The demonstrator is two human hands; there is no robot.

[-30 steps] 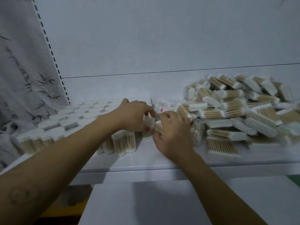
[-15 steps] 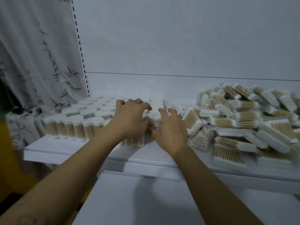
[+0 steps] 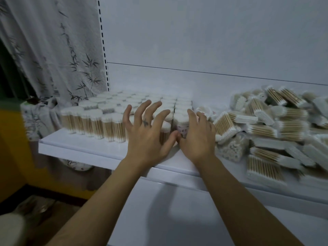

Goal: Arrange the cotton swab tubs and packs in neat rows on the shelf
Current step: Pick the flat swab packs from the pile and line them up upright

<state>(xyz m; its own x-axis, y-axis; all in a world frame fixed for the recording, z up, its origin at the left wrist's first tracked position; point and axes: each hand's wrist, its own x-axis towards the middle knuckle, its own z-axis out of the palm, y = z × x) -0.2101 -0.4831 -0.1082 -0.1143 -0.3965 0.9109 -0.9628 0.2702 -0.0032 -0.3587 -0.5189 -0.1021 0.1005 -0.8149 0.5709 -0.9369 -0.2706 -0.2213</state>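
Our left hand (image 3: 147, 139) hovers released, fingers spread, over the rowed tubs (image 3: 92, 118); our right hand (image 3: 197, 137) grasps the end tub (image 3: 182, 124).

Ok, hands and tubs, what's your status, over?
Left hand open, spread over tub rows. Right hand grips end tub. Loose pile crowds the right.
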